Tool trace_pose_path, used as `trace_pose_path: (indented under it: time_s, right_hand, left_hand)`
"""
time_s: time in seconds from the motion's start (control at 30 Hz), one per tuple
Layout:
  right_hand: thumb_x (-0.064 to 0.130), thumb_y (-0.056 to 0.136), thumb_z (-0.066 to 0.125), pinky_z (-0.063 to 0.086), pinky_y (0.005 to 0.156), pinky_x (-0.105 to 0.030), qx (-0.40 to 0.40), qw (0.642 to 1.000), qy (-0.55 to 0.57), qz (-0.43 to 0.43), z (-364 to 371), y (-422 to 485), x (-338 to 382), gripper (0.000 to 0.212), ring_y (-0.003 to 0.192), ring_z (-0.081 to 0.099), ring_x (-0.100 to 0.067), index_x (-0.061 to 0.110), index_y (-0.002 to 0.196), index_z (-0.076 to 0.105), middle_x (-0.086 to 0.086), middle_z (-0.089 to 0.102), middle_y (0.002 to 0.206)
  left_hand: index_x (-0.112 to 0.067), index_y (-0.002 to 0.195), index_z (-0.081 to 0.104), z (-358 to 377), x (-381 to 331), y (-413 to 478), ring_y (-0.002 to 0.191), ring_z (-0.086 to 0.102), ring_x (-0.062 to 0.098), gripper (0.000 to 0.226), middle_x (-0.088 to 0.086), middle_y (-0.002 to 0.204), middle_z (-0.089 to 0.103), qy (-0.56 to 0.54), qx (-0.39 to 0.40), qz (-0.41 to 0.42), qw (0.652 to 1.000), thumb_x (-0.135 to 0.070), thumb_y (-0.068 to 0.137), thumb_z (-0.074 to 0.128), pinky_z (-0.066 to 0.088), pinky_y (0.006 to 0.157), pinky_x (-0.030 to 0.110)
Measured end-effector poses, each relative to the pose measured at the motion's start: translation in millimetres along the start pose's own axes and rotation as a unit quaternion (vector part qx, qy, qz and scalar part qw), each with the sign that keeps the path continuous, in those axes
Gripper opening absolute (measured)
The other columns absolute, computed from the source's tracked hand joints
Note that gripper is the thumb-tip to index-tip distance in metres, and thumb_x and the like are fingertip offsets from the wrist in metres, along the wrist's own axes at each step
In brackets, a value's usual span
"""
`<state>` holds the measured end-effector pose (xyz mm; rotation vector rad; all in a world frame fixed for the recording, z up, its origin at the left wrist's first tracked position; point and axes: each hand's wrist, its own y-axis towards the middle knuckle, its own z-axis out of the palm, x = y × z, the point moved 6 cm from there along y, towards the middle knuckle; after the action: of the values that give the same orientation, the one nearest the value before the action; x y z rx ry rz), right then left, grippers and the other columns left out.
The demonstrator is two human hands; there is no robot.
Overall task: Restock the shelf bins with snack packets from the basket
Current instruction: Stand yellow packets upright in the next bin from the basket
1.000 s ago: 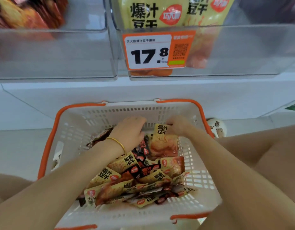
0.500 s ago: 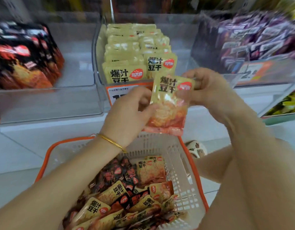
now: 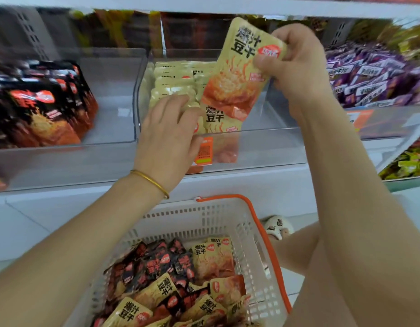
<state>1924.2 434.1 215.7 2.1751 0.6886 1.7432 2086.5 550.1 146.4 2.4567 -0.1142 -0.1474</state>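
My right hand [image 3: 296,64] pinches a yellow snack packet [image 3: 239,72] by its top corner and holds it tilted above the middle clear bin [image 3: 263,147]. That bin holds a row of upright yellow packets [image 3: 173,83]. My left hand [image 3: 171,131] reaches into the bin with straight fingers that press against the front yellow packets. Below stands the white basket [image 3: 249,234] with orange handles, holding several yellow and black packets [image 3: 180,279].
The clear bin on the left [image 3: 109,105] holds black packets [image 3: 39,107]. On the right, another bin holds purple packets [image 3: 374,76]. A lower bin with green packets [image 3: 407,164] is at far right. A foot in a white sandal [image 3: 277,226] shows beside the basket.
Both hands rose from the basket to the shelf. The right hand lifted the yellow packet over the middle bin; the left hand let go of it and moved onto the packets in the bin.
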Motion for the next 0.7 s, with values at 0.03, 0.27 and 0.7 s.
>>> trace_pose_path:
  time_s: [0.03, 0.27, 0.7]
  right_hand:
    - [0.004, 0.080, 0.066, 0.048, 0.057, -0.024, 0.001, 1.000, -0.020, -0.011, 0, 1, 3, 0.029, 0.078, 0.060, -0.018, 0.025, 0.078, 0.045, -0.010, 0.060, 0.088]
    - [0.008, 0.074, 0.076, 0.052, 0.065, -0.033, 0.112, 0.963, -0.245, 0.027, 46, -22, -36, 0.025, 0.071, 0.063, -0.017, 0.018, 0.076, 0.053, -0.008, 0.060, 0.088]
    - [0.014, 0.077, 0.073, 0.033, 0.061, -0.022, -0.038, 0.955, -0.280, -0.094, 18, -80, 2, 0.030, 0.072, 0.043, -0.008, 0.015, 0.091, 0.047, 0.003, 0.046, 0.090]
  left_hand:
    - [-0.005, 0.115, 0.059, 0, 0, 0, 0.120, 0.045, 0.042, 0.042, 0.022, 0.126, 0.052, 0.000, 0.002, 0.001, 1.000, -0.012, 0.076, 0.070, 0.037, 0.101, 0.050]
    - [-0.006, 0.116, 0.058, 2, 2, -2, 0.121, 0.045, 0.039, 0.040, 0.019, 0.125, 0.053, -0.007, -0.001, -0.001, 1.000, -0.012, 0.078, 0.068, 0.038, 0.099, 0.050]
    - [-0.007, 0.112, 0.063, -19, -15, -42, 0.116, 0.047, 0.035, 0.028, 0.012, 0.127, 0.056, -0.037, -0.085, 0.050, 0.994, -0.009, 0.084, 0.059, 0.036, 0.094, 0.045]
